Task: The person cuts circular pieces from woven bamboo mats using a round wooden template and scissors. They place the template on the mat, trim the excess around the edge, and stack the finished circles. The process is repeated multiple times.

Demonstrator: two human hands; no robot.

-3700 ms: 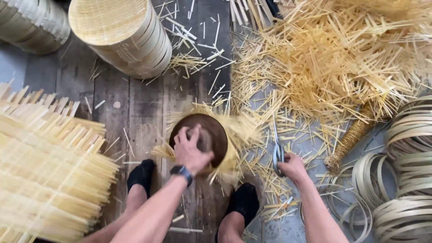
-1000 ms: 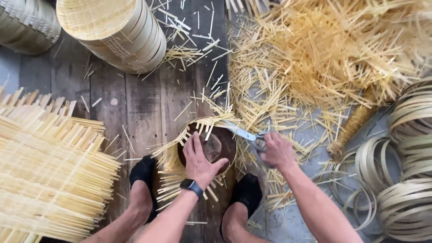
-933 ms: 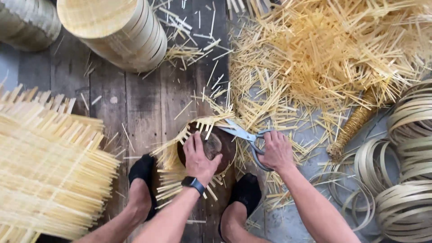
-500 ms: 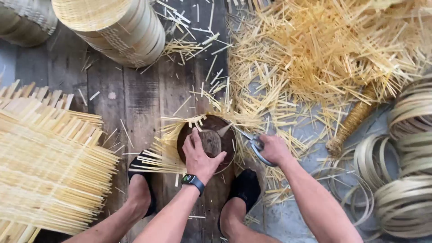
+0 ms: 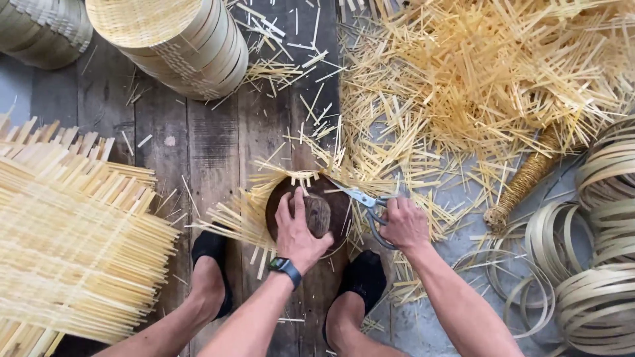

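We are pressing the left hand flat on the round form while the right hand, clamped on scissors, is trimming the woven mat's far edge, its left fringe remaining uncut.

The floor is dark, weathered wooden planks on the left and middle, giving way to a grey surface at right; a stack of round pale woven bamboo trays lies on the planks at top left, a second such stack in the corner beside it; a large flat mat of pale bamboo slats covers the left edge; a heap of loose cut yellow bamboo strips spreads over the upper right; coiled pale bamboo hoops lie at right, near a rope-wrapped stick; stray slivers litter the planks.
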